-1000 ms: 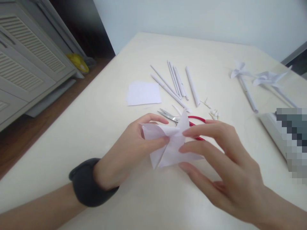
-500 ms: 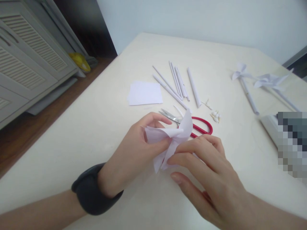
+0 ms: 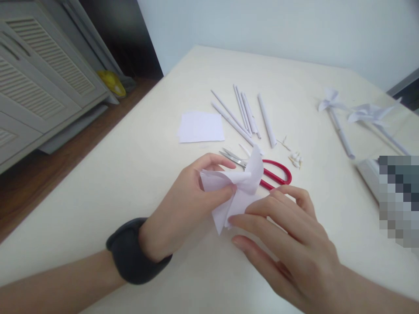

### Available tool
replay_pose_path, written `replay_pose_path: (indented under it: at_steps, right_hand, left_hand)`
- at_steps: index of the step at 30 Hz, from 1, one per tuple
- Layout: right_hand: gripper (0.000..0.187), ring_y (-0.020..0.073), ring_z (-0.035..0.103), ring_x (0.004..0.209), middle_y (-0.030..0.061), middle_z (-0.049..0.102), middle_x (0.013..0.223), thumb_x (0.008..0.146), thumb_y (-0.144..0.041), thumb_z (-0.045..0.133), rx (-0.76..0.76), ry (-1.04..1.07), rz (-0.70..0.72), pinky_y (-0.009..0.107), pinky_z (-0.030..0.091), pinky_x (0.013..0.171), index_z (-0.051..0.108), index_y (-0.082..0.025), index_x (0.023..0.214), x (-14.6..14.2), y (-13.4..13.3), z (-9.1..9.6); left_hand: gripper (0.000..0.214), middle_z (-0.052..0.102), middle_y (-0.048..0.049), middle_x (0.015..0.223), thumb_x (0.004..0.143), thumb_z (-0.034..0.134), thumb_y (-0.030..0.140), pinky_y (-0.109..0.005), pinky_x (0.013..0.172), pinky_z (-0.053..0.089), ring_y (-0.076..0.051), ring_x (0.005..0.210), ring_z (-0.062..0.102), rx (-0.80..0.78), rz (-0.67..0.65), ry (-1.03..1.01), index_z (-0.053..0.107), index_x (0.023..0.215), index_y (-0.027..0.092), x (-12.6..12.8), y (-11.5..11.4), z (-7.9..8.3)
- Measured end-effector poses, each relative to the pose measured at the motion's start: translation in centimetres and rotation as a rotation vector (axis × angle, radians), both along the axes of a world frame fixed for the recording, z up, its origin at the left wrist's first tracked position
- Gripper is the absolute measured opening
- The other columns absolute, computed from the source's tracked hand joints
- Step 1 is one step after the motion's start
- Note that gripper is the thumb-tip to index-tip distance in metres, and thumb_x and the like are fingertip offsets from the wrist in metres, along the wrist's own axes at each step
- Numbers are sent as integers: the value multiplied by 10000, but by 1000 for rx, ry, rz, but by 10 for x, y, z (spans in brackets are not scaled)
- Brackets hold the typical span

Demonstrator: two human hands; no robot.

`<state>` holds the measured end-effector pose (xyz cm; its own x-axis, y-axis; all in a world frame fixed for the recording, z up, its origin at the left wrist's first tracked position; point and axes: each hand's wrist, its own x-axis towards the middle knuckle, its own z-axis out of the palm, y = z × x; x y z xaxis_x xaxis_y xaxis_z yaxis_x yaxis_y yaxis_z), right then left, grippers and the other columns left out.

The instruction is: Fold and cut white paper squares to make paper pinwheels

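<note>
My left hand point(image 3: 193, 192), a dark band on its wrist, is closed on a white paper pinwheel point(image 3: 240, 176) above the table. Its thumb presses the folded blades at the middle. One rounded blade stands up at the right, and flat pointed corners hang below. My right hand point(image 3: 284, 231) has its fingers apart, with the index and middle fingertips touching the pinwheel's lower right flap. Its thumb is separate from the fingers and not on the paper. Red-handled scissors point(image 3: 276, 172) lie open just behind the pinwheel, which partly covers them.
Beyond lie a stack of white paper point(image 3: 202, 127), several rolled paper sticks point(image 3: 247, 114) and small white-tipped pieces point(image 3: 296, 159). Two pinwheels on sticks, one nearer point(image 3: 330, 101) and one farther right point(image 3: 369, 112), lie at the right. A pale, partly blurred object point(image 3: 368, 172) stands at the right edge.
My right fingers have slid slightly along the lower right flap, which now shows flatter and wider. My left hand keeps its hold. The whole view has shifted slightly.
</note>
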<state>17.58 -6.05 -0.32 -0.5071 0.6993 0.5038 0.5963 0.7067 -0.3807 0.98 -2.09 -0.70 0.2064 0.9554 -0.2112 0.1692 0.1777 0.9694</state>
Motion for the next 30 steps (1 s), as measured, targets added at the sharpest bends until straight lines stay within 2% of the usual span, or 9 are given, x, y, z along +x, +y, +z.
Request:
replay_pose_path:
  at_steps: [5,8,12,19,24,30]
  right_hand:
    - [110,140,524,673,16,612,698,824,-153,549,-62,31,5,338,348,726,642,-150,765,1,1,0]
    - [40,137,525,749,9,616,785,796,-136,585,-182,62,14,316,351,748,613,-161,809,2,2,-1]
    - [69,126,526,803,-15,612,828,776,-148,621,-296,99,8,291,350,760,590,-186,825,2,2,0]
    - [118,116,514,724,-34,567,742,743,-90,616,-389,178,-1,291,353,714,562,-193,764,0,3,5]
    - [163,119,501,711,-37,541,731,729,-55,577,-590,290,-35,277,382,696,538,-210,762,5,6,7]
    - [90,122,476,691,-29,516,703,783,-157,568,-783,425,-100,249,394,623,534,-224,732,12,12,12]
  left_hand:
    - [225,626,9,904,750,569,238,-245,607,461,-181,781,605,3,16,-12,548,972,263,1,-1,-1]
    - [233,627,5,905,745,564,225,-244,595,463,-178,766,605,-9,25,-31,547,975,259,2,-1,0]
    - [250,627,15,872,730,564,189,-227,559,457,-155,699,601,-30,12,-70,543,969,256,1,-1,0]
    - [241,628,18,831,727,556,168,-226,545,464,-143,652,606,-24,2,-73,535,953,250,2,-1,2]
    - [226,619,14,792,714,578,197,-229,521,477,-140,607,607,-9,21,-42,522,929,239,4,1,5]
    - [217,549,41,683,719,565,198,-199,456,453,-126,544,594,35,27,23,524,926,251,4,1,6]
